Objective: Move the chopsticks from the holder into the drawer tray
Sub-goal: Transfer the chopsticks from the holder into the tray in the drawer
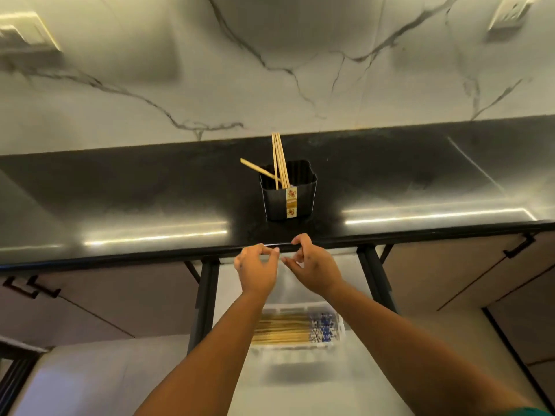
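Head camera looks down over a black countertop (pixel 120 187) backed by a white marble-veined wall (pixel 270 70), with two pale switch plates high at the left (pixel 27 31) and right (pixel 510 15) corners. Near the front edge of the counter stands a black ribbed chopstick holder (pixel 288 193), upright, with a narrow gold-and-white label (pixel 291 202) running down its front face; the label carries small flower-like motifs and some print too small to read. Several pale wooden chopsticks (pixel 280 160) stand in the holder, most leaning together toward the back, one tilted out to the left over the rim. Below the counter an open drawer (pixel 300 370) is pulled out, and in it sits a clear plastic tray (pixel 300 328), blurred, already holding a row of chopsticks laid flat with blue-and-white patterned ends to the right. Both bare arms reach up over the drawer toward the counter's front edge. Left hand (pixel 258 267) and right hand (pixel 315 265) hover just beside each other, fingers loosely curled with the tips close together; neither visibly holds anything. Dark cabinet handles (pixel 30 288) show on the doors at either side.
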Motion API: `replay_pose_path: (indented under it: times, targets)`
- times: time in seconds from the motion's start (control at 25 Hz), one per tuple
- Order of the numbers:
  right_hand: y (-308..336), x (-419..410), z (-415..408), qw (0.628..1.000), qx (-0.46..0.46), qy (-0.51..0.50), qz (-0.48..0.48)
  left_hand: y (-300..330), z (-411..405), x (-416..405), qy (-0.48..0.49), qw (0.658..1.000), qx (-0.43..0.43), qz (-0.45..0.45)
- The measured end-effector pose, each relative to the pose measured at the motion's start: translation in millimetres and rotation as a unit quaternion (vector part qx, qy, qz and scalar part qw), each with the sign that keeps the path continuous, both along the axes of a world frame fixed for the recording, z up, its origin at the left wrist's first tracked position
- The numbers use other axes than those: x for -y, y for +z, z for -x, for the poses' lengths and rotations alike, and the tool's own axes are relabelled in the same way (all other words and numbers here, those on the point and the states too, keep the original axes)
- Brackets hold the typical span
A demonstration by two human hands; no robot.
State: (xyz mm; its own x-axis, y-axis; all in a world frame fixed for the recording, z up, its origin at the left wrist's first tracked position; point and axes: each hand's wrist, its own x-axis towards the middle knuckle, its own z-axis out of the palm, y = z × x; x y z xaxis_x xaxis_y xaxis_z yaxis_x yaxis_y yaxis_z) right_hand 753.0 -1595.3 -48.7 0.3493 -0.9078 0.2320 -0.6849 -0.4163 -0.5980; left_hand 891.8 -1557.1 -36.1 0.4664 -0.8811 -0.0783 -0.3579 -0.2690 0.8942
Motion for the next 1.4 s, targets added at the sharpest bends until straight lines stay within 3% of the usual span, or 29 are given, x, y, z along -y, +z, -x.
replay_pose_path:
  times: [0.12,0.32,0.44,0.56,0.72,0.8,0.96,1.2,1.4]
  targets:
    - [47,30,-13,0.999,0.033,-0.002,0.038,51,-7,30,-0.027,0.997,0.001,0.079]
    - [104,98,-36,0.995,0.084,-0.017,0.042,95,-31,83,-0.071,0.994,-0.028,0.077]
    - [117,150,-52,0.989,0.076,-0.090,-0.085,91,-43,105,-0.019,0.989,-0.113,0.095]
    - [115,198,-69,0.965,-0.008,-0.156,-0.209,76,-54,124,0.013,0.981,-0.179,0.068]
    - [101,235,-83,0.909,0.001,-0.156,-0.387,61,-58,139,0.012,0.981,-0.194,0.030]
    - [93,244,-83,0.896,0.021,-0.163,-0.413,58,-59,141,0.006,0.982,-0.187,0.020]
    - [77,253,-82,0.915,0.055,-0.151,-0.371,57,-64,137,-0.003,0.983,-0.184,0.008]
    - [83,243,-91,0.962,-0.079,-0.093,-0.244,66,-59,124,-0.035,0.985,-0.171,0.000]
    - [90,232,-84,0.977,0.015,-0.098,-0.187,79,-67,110,-0.066,0.987,-0.148,0.017]
